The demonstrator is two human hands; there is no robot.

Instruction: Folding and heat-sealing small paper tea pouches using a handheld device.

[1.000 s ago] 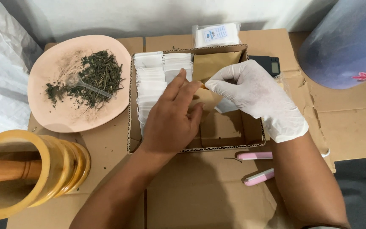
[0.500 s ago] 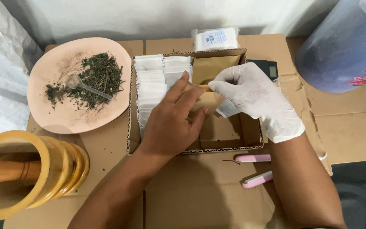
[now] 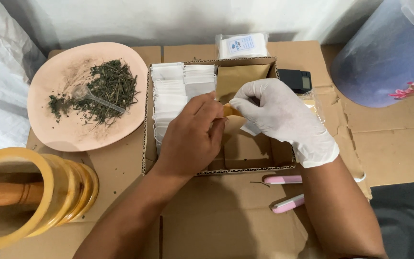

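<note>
Here, two hands, left hand (image 3: 192, 139) bare, right hand (image 3: 281, 117) gloved, pinch one brown packet (image 3: 232, 112) over one box (image 3: 259, 158).

Counts by kind, head view

Hands: 2, one bare left hand (image 3: 190, 139), one white-gloved right hand (image 3: 279, 115). Cardboard box (image 3: 264, 169): 1, centre. Stacks of white paper bags (image 3: 176, 96) in it: 2 rows, single bags too many to count. Pink plate (image 3: 53, 134): 1, far left, with 1 clear plastic spoon (image 3: 94, 98) on 1 pile of dried herbs (image 3: 109, 88). Wooden mortar (image 3: 49, 196): 1, near left. Pink handles (image 3: 286, 192): 2, near right. Black scale (image 3: 295, 79): 1. Sealed packet (image 3: 243, 45): 1, far. Blue tub (image 3: 384, 52): 1, far right.
</note>
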